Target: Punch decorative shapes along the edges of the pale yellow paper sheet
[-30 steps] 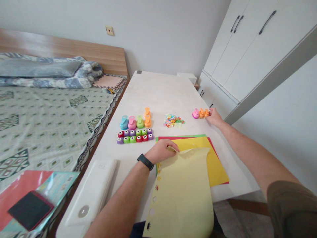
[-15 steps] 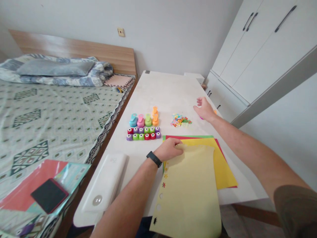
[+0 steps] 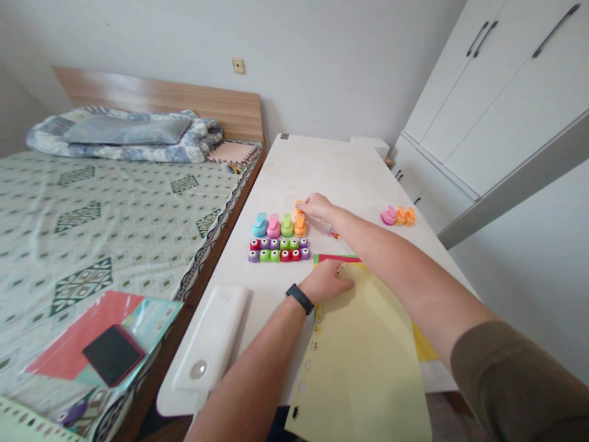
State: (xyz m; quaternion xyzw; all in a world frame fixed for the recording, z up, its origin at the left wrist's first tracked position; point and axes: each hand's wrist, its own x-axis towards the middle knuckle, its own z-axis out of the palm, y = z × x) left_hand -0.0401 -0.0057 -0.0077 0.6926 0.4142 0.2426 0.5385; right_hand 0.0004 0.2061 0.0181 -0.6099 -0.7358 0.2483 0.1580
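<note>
My left hand (image 3: pixel 327 283), with a black band at the wrist, pinches the top left part of a pale yellow sheet of paper (image 3: pixel 363 356). Shaped holes run down the sheet's left edge. My right hand (image 3: pixel 317 206) reaches across to the rear orange craft punch (image 3: pixel 299 209), its fingers closed at the punch's right side. Directly in front stand a blue punch (image 3: pixel 261 226), a pink punch (image 3: pixel 273 226), a green punch (image 3: pixel 287 226) and another orange punch (image 3: pixel 300 226). Two rows of small punches (image 3: pixel 280 250) sit nearer me. My right forearm hides most of the paper cut-outs (image 3: pixel 334 233).
On the right of the white table (image 3: pixel 322 166) are a magenta punch (image 3: pixel 389 215) and two orange punches (image 3: pixel 405 216). Coloured sheets (image 3: pixel 331 258) lie under the pale one. A white device (image 3: pixel 214 337) lies at the left edge, beside the bed (image 3: pixel 133 196).
My right hand has swung left from the punches at the table's right side to the rear orange punch. My left hand still holds the sheet. The view has shifted slightly.
</note>
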